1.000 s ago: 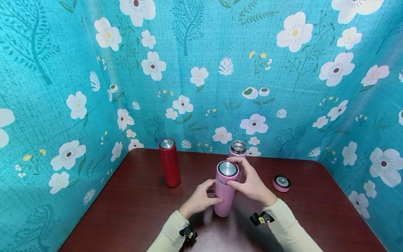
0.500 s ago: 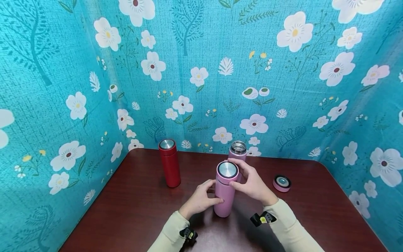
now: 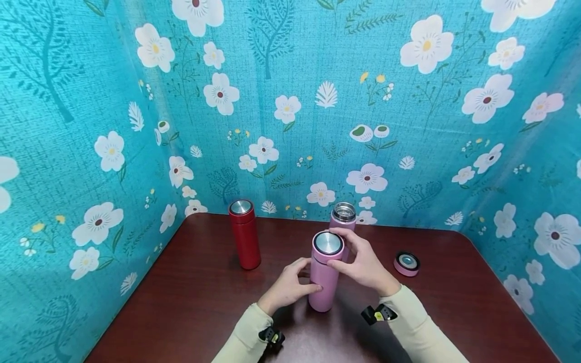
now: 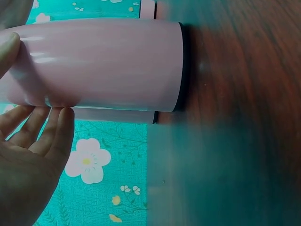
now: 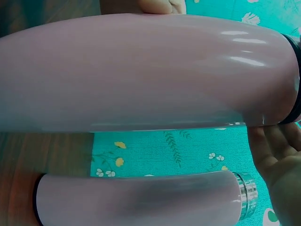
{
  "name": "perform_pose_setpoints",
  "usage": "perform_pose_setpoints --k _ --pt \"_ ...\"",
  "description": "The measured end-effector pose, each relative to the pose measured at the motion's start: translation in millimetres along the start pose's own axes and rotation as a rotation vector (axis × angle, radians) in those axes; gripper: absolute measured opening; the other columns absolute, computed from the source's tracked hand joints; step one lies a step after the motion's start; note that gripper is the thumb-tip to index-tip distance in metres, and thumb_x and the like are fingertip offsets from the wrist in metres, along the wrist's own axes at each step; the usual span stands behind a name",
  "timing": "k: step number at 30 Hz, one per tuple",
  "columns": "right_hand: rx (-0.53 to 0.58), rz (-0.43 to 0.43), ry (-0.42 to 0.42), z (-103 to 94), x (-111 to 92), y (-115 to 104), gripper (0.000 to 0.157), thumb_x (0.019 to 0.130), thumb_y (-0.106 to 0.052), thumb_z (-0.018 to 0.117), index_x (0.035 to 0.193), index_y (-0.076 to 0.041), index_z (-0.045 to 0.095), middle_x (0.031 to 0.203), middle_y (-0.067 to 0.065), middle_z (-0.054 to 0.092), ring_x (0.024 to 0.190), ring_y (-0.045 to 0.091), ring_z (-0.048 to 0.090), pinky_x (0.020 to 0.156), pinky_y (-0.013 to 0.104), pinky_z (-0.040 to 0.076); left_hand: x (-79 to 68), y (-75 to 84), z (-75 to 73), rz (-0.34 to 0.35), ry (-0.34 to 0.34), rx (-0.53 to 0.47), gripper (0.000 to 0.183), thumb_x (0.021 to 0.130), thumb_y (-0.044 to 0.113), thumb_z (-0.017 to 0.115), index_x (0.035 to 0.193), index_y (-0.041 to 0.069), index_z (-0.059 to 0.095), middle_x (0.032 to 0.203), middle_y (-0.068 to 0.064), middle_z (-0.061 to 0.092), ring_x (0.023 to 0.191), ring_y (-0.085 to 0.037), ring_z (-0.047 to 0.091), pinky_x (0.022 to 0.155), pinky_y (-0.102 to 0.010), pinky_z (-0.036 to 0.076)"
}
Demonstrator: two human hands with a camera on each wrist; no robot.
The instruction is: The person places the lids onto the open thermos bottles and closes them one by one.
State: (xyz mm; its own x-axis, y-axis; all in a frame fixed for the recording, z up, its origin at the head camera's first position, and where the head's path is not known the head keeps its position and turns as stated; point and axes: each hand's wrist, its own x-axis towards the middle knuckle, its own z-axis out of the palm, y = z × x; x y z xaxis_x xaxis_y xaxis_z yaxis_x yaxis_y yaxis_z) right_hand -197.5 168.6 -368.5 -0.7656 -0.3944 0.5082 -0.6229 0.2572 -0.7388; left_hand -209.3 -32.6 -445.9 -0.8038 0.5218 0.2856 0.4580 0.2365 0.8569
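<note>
A pink thermos flask (image 3: 323, 288) with a steel-topped lid (image 3: 329, 243) stands upright on the table in the head view. My left hand (image 3: 288, 287) grips its body, thumb in front and fingers round the far left side. Higher up, my right hand (image 3: 361, 262) holds the lid, with its thumb on the near side and fingers behind. In the right wrist view a second pink flask (image 5: 141, 200) shows its bare steel neck. It stands just behind the gripped flask, partly hidden by that flask and my right hand. A loose pink lid (image 3: 406, 264) lies to the right.
A red thermos flask (image 3: 245, 237) with its lid on stands at the back left of the dark wooden table (image 3: 195, 297). Blue flowered cloth (image 3: 281, 126) hangs behind the table and along both sides.
My right thumb has shifted slightly round the lid and back again. The bright gap under the lid looks thinner than one second ago. My left hand and the other flasks stay put.
</note>
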Motion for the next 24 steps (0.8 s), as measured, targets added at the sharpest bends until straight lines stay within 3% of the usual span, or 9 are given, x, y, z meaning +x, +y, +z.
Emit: perform_pose_setpoints --k 6,13,18,24 --pt "0.004 -0.005 -0.009 -1.5 -0.2 0.8 0.058 0.074 -0.003 0.068 0.126 0.000 0.040 0.115 0.008 0.051 0.104 0.019 0.050 0.088 0.030 0.041 0.9 -0.8 0.4 0.010 0.002 0.000 0.053 0.075 0.021 0.070 0.122 0.011 0.048 0.112 -0.001 0.052 0.096 -0.016 0.054 0.082 -0.038 0.045" --pt "-0.016 -0.025 0.030 -0.1 0.3 2.6 0.060 0.069 -0.004 0.073 0.121 0.000 0.043 0.112 0.007 0.052 0.100 0.018 0.051 0.085 0.028 0.043 1.2 0.0 0.2 -0.016 -0.008 -0.002 0.053 0.075 0.022 0.070 0.122 0.012 0.048 0.112 0.000 0.052 0.096 -0.014 0.053 0.079 -0.025 0.046" --pt "-0.050 -0.044 0.059 1.9 2.4 0.3 0.064 0.064 -0.004 0.077 0.117 0.002 0.042 0.110 0.009 0.052 0.098 0.019 0.051 0.082 0.028 0.044 1.6 1.5 -0.7 -0.015 -0.005 0.000 0.052 0.075 0.021 0.070 0.122 0.012 0.048 0.112 0.000 0.052 0.095 -0.016 0.054 0.080 -0.028 0.046" --pt "0.023 -0.044 -0.002 -0.8 2.0 4.6 0.064 0.071 0.001 0.069 0.126 0.000 0.036 0.119 0.012 0.047 0.105 0.023 0.048 0.088 0.031 0.041 2.0 -0.5 -0.6 0.003 -0.006 0.013 0.053 0.075 0.021 0.070 0.122 0.012 0.048 0.112 0.000 0.052 0.095 -0.014 0.054 0.080 -0.026 0.045"
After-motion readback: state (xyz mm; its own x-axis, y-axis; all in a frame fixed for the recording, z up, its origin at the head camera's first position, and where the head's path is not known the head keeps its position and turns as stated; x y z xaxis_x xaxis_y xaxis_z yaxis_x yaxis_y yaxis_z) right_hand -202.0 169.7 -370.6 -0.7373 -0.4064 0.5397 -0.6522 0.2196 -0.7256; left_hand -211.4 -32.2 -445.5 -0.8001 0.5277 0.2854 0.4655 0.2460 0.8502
